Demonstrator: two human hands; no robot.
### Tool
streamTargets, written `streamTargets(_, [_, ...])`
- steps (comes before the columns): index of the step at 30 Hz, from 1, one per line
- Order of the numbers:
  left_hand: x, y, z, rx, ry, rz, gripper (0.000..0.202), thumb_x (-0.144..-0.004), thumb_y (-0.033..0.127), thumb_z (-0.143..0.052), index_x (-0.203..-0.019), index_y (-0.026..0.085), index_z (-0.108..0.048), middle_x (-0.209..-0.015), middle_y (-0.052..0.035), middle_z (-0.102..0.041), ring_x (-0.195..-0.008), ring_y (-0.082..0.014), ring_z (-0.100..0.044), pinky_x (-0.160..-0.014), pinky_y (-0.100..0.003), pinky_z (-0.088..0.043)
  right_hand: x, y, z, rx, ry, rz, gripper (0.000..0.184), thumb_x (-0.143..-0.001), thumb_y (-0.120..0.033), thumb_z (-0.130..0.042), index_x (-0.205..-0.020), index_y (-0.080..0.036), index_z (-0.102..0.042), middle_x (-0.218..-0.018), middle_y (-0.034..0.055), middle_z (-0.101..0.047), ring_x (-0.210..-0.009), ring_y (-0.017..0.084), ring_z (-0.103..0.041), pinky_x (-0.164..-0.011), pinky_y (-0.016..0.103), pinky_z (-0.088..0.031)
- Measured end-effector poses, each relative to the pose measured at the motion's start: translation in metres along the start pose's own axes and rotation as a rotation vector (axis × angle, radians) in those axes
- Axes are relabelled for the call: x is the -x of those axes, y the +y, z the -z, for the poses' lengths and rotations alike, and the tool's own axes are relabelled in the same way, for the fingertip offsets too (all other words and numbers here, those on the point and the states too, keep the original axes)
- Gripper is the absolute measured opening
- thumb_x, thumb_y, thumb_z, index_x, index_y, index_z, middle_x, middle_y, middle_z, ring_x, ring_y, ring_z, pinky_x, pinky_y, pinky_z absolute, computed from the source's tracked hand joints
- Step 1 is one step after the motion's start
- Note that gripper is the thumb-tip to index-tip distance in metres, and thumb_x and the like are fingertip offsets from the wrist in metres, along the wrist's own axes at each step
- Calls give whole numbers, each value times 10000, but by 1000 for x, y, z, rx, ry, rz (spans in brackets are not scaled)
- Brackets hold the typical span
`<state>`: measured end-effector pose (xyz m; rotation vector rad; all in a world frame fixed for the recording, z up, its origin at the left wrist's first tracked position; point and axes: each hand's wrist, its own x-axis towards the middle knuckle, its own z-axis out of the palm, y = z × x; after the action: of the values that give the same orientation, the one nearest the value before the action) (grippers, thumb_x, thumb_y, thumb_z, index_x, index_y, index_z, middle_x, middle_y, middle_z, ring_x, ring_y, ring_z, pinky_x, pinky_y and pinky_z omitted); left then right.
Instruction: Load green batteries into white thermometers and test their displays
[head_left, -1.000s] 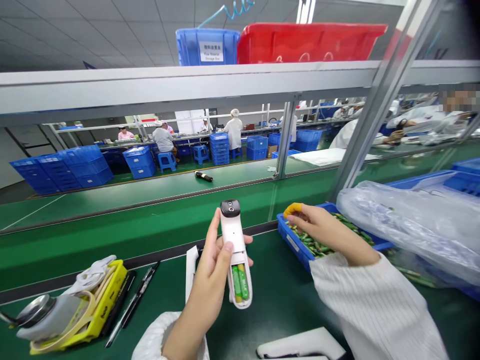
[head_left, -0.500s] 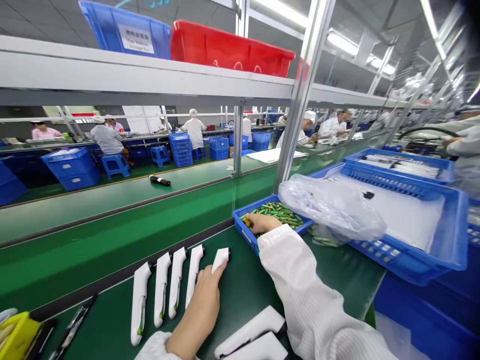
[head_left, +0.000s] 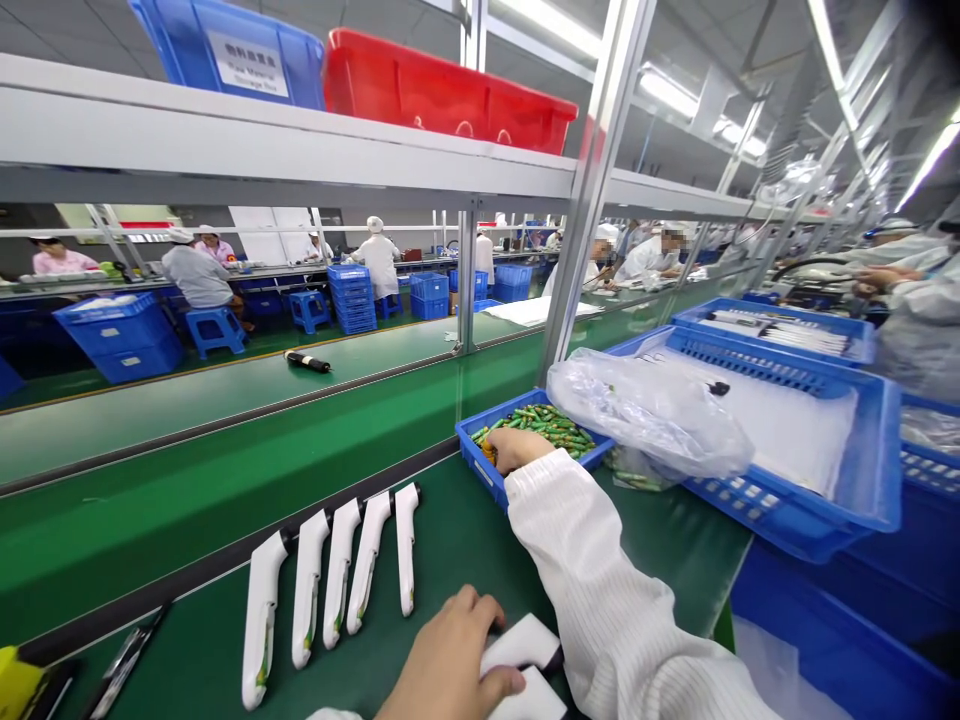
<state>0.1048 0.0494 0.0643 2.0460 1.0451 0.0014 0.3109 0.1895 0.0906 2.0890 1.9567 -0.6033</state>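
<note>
My left hand [head_left: 450,665] is at the bottom edge, fingers curled over a white thermometer-shaped device [head_left: 521,642] lying on the green mat. Another white device [head_left: 536,698] lies just under it. My right hand [head_left: 514,447] reaches into a small blue tray [head_left: 474,458] of green batteries [head_left: 553,425]; its fingers are buried among them, so what they grip is hidden. Left of my hands, several white devices [head_left: 341,580] lie side by side in a row with their battery ends toward me.
A crumpled clear plastic bag [head_left: 645,410] overlaps the battery tray. Large blue crates [head_left: 787,440] stand to the right. A green conveyor belt [head_left: 187,440] runs behind the mat, with a black object [head_left: 306,361] on it. Blue and red bins sit on the overhead shelf. Other workers sit beyond.
My left hand set the white device down at the end of the row and pulled back toward me onto another white device. My right hand stayed in the battery tray. The view swung right.
</note>
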Motion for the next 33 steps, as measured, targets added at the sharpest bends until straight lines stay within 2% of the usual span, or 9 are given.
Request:
streamTargets(5, [-6, -3, 0, -2, 43, 42, 302, -770, 229, -498, -1013, 158, -662, -1067, -154, -589, -942, -312, -586, -829, -405, -426, 2, 3, 1, -33, -59, 31, 126, -855, -240, -629, -925, -136, -640, -866, 24, -655, -767, 145, -623, -738, 333, -525])
streamTargets(10, [-9, -6, -3, 28, 95, 59, 276, -809, 197, -416, -897, 68, -644, -1038, -261, -600, -957, -386, -584, -839, -474, -398, 1, 11, 3, -124, -51, 86, 106, -845, -226, -635, -823, -123, -637, -748, -5, -641, -669, 121, -609, -679, 297, -518])
streamTargets(13, [-9, -15, 1, 134, 195, 57, 235, -848, 242, -388, -875, 124, -589, -991, -212, -616, -912, -341, -593, -840, -460, -394, 1, 16, 5, -238, -2, 143, 75, -804, -180, -659, -779, -113, -640, -655, -17, -631, -599, 111, -600, -627, 260, -501])
streamTargets(18, [-5, -27, 27, 460, 301, 4, 343, -931, 411, -255, -992, 173, -495, -920, -128, -660, -822, -252, -652, -771, -385, -481, 3, 18, 11, -475, 212, 207, 38, -766, -127, -616, -771, -104, -646, -511, -22, -572, -456, 96, -526, -505, 209, -422])
streamTargets(21, [5, -26, 48, 844, 409, -56, 435, -914, 489, -368, -1214, 174, -389, -1023, -122, -663, -898, -226, -661, -808, -353, -506, 11, 9, 18, -633, 412, 252, 123, -786, -218, -591, -795, -99, -618, -556, -15, -542, -425, 72, -438, -444, 208, -356])
streamTargets(24, [20, -21, 66, 1160, 553, -94, 676, -841, 486, -565, -1390, 271, -233, -1025, -74, -674, -876, -213, -669, -801, -350, -519, 28, -7, 24, -776, 479, 375, 270, -806, -362, -562, -904, -113, -595, -569, -44, -487, -403, 55, -351, -415, 208, -311])
streamTargets(26, [29, -20, 75, 1187, 612, -106, 717, -845, 491, -561, -1423, 351, -161, -992, -34, -671, -828, -201, -676, -748, -337, -537, 42, -18, 27, -879, 459, 504, 369, -798, -455, -558, -959, -123, -577, -564, -62, -457, -402, 52, -333, -418, 208, -303])
streamTargets(30, [41, -19, 84, 1219, 558, -168, 656, -866, 474, -535, -1413, 330, -203, -988, -46, -647, -862, -232, -677, -691, -326, -553, 70, -43, 25, -1180, 352, 838, 384, -761, -472, -653, -912, -123, -600, -573, -57, -461, -456, 59, -404, -472, 212, -345])
streamTargets(33, [48, -15, 85, 1254, 503, -193, 681, -861, 422, -571, -1416, 312, -192, -1077, -86, -643, -970, -256, -653, -762, -342, -545, 87, -63, 18, -1313, 334, 923, 301, -788, -413, -666, -885, -132, -619, -619, -41, -497, -440, 42, -390, -448, 199, -343])
